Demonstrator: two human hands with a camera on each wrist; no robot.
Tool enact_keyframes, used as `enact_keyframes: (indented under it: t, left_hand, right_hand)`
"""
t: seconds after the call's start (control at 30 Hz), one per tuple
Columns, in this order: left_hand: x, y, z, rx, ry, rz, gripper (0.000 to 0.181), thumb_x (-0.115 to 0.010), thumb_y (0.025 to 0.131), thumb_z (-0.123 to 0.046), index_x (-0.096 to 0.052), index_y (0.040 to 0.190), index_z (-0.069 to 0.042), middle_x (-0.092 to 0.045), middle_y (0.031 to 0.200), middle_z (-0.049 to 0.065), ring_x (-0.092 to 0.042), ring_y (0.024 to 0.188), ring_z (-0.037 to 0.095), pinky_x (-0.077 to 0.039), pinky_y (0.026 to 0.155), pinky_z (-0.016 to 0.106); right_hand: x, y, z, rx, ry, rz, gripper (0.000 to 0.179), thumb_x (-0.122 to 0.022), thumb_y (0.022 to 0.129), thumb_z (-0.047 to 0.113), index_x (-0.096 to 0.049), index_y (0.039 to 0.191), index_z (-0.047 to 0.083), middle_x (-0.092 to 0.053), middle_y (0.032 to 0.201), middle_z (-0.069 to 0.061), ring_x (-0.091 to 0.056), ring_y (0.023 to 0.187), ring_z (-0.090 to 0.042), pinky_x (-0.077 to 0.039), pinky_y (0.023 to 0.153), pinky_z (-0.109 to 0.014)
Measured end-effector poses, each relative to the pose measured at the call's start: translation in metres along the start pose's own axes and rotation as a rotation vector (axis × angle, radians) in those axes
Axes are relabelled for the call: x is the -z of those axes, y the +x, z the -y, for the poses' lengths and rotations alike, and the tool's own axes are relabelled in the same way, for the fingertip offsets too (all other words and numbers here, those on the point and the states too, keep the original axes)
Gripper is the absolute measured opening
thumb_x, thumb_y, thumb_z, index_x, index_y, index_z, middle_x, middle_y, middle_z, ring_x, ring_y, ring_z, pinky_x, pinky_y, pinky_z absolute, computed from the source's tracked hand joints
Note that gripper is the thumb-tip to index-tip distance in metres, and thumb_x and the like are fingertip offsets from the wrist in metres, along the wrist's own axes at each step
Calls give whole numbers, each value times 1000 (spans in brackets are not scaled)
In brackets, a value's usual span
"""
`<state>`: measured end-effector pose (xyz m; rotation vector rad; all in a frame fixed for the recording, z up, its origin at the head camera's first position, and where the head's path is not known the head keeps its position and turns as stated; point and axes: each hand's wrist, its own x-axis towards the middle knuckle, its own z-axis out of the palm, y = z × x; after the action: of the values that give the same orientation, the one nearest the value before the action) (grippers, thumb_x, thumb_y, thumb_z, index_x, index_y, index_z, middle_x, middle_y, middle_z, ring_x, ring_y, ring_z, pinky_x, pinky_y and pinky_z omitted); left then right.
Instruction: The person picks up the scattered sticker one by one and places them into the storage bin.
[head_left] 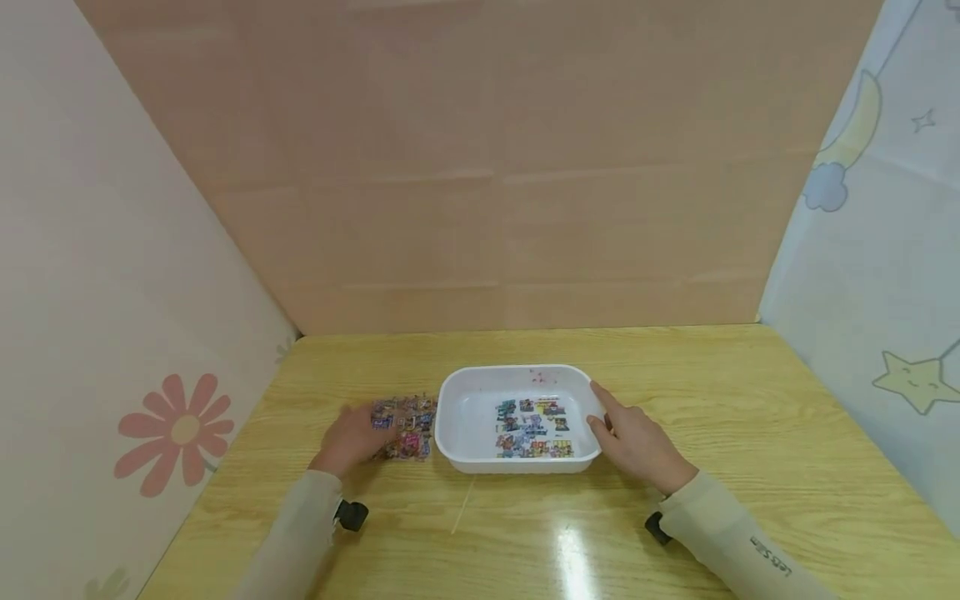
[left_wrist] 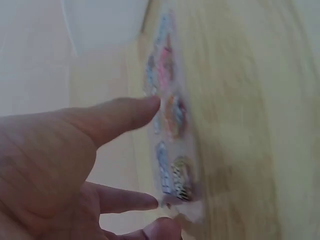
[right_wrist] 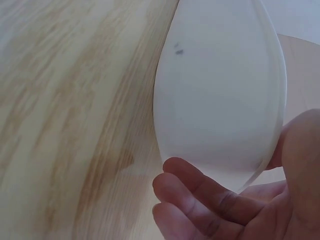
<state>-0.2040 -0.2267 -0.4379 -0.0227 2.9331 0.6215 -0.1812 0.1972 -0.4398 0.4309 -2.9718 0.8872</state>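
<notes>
A clear sticker sheet [head_left: 411,427] with colourful cartoon pictures lies beside the left end of a white plastic tray [head_left: 463,458]. My left hand [head_left: 356,435] is at the sheet's left end, slightly blurred. The left wrist view shows its thumb [left_wrist: 145,107] and fingers stretched out and apart, their tips touching or very near the sheet [left_wrist: 175,120]. My right hand [head_left: 637,437] grips the tray's right end. In the right wrist view, the fingers [right_wrist: 187,187] curl against the outer wall [right_wrist: 220,95], with the thumb at the rim. More cartoon stickers [head_left: 534,427] lie inside the tray.
A wood-grain table [head_left: 750,450] holds everything. Behind it stands a plain pinkish-tan backdrop [head_left: 495,208]. Pale decorated panels flank the table: one with a flower [head_left: 185,430] on the left, another with a star [head_left: 917,379] on the right.
</notes>
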Motion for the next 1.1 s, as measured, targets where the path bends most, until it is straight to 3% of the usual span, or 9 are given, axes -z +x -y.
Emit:
enact_keyframes:
  t: [0.1,0.27,0.37,0.53,0.63,0.77,1.1]
  left_hand:
    - [-2,-2,8,8,-17,37,82,-68,91,-44,-41,146,10,-46,141,38,-34,135,60,-45,94,65]
    - [-3,-3,9,10,-39,57,91,-69,89,-47,-33,150,11,-33,142,47,-52,118,56,-48,90,64]
    - [0,-4,5,12,-10,64,87,-68,90,-44,-35,149,11,-35,138,45,-59,105,46,-50,86,60]
    - [1,-5,0,14,47,66,79,-67,92,-42,-42,145,11,-39,137,45,-61,91,36,-52,68,48]
    - [-1,-4,-1,23,80,63,79,-66,93,-43,-42,146,11,-32,143,47,-64,99,43,-51,64,44]
    - [-2,-4,-2,27,101,59,78,-66,94,-43,-42,145,11,-25,148,48,-58,114,53,-53,67,47]
    - [-4,-6,-3,36,120,49,73,-66,94,-41,-46,144,9,-25,148,47,-56,116,54,-54,73,52]
  right_hand:
    - [0,0,0,2,-5,-3,61,-53,103,22,-31,154,-3,-55,74,0,-45,57,-12,-38,50,-27]
    - [-1,0,-1,9,-6,-11,61,-53,103,22,-31,154,-3,-54,73,0,-44,56,-12,-37,49,-27]
    - [-1,0,0,10,-4,-13,61,-53,103,22,-31,154,-3,-53,73,0,-44,56,-12,-36,49,-26]
    - [-2,0,0,5,3,-8,62,-53,103,22,-30,155,-3,-53,72,0,-44,55,-12,-36,48,-26]
    - [-2,0,0,10,9,-4,62,-53,103,23,-29,155,-3,-53,73,0,-44,55,-12,-36,48,-26]
    - [-2,0,-1,10,6,0,62,-52,104,24,-29,155,-3,-54,74,0,-44,56,-12,-36,49,-26]
    - [-2,0,-2,14,4,0,62,-52,103,23,-29,155,-3,-53,73,0,-44,55,-12,-36,48,-26]
